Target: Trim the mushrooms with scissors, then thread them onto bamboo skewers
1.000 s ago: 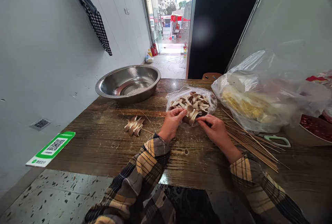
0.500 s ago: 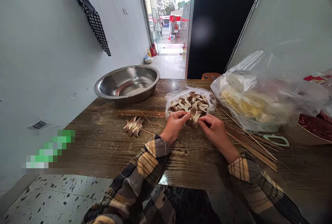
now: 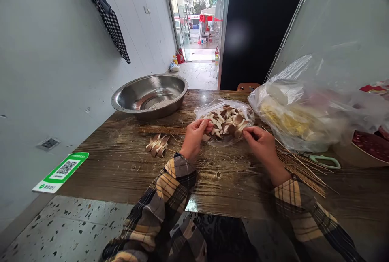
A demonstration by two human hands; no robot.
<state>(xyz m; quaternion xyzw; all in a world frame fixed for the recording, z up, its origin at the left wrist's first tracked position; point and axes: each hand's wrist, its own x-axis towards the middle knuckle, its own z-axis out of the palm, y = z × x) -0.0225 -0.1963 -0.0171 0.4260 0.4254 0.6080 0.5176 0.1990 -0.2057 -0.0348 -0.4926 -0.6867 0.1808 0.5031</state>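
A clear plastic bag (image 3: 212, 105) full of brown-capped, pale-stemmed mushrooms (image 3: 223, 117) lies on the wooden table. My left hand (image 3: 196, 135) is at the bag's left edge, its thumb and fingers pinched together; what they hold is too small to tell. My right hand (image 3: 260, 145) is closed at the bag's right side, pinching the end of a mushroom piece (image 3: 235, 127) over the pile. Left of my left hand lies a skewered cluster of mushrooms (image 3: 157, 145), its thin stick pointing towards my wrist.
A large steel basin (image 3: 150, 96) stands at the back left. Bundled bamboo skewers (image 3: 304, 173) and a pale green scissors handle (image 3: 325, 160) lie on the right, before a plastic bag of yellow strips (image 3: 282, 120). A green QR card (image 3: 62, 171) lies at the left edge of the table (image 3: 212, 185).
My hands have moved apart. The left hand went left, away from the mushroom piece, and the right hand went right with a mushroom piece at its fingertips.
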